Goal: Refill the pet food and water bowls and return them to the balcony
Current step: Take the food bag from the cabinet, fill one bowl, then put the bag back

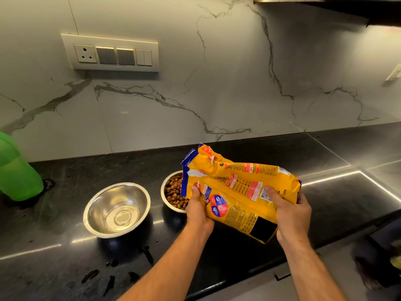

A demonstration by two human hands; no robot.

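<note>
Two steel bowls stand on the black counter. The left bowl holds clear water. The right bowl holds brown kibble and is partly hidden behind a yellow pet food bag. Both hands hold that bag above the counter, its torn top tipped toward the kibble bowl. My left hand grips the bag's left side near the opening. My right hand grips its right side, near the bottom end.
A green plastic bottle stands at the far left of the counter. Dark water drops lie near the front edge. A switch panel sits on the marble wall. A hood hangs at top right.
</note>
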